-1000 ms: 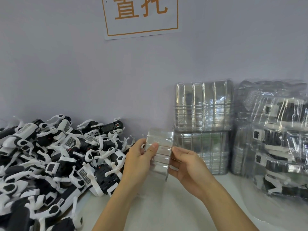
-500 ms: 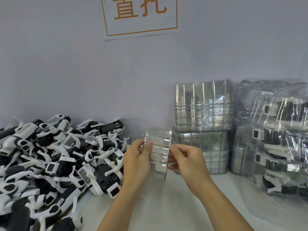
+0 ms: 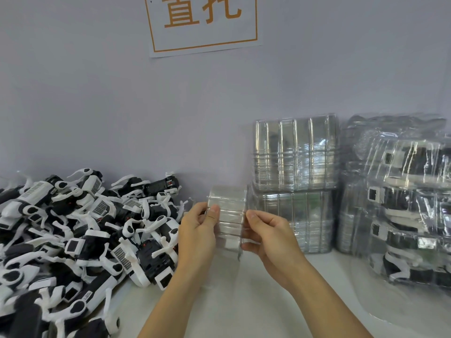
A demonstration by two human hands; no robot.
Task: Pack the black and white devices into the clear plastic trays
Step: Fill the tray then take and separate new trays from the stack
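Tray stack (image 3: 228, 219) – held upright between both grips | left hand (image 3: 195, 236) pinching | right hand (image 3: 271, 242) pinching

White table (image 3: 256, 311): device pile (image 3: 80, 230) (left), tray stacks (image 3: 295, 189), bagged trays (image 3: 402, 203).

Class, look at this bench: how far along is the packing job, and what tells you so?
Done: packed trays holding devices are piled at the right. In hand: the left hand and right hand both grip one clear tray, with no device in it. Left: a large heap of loose devices lies at the left, and stacks of empty trays wait against the wall. Much remains.
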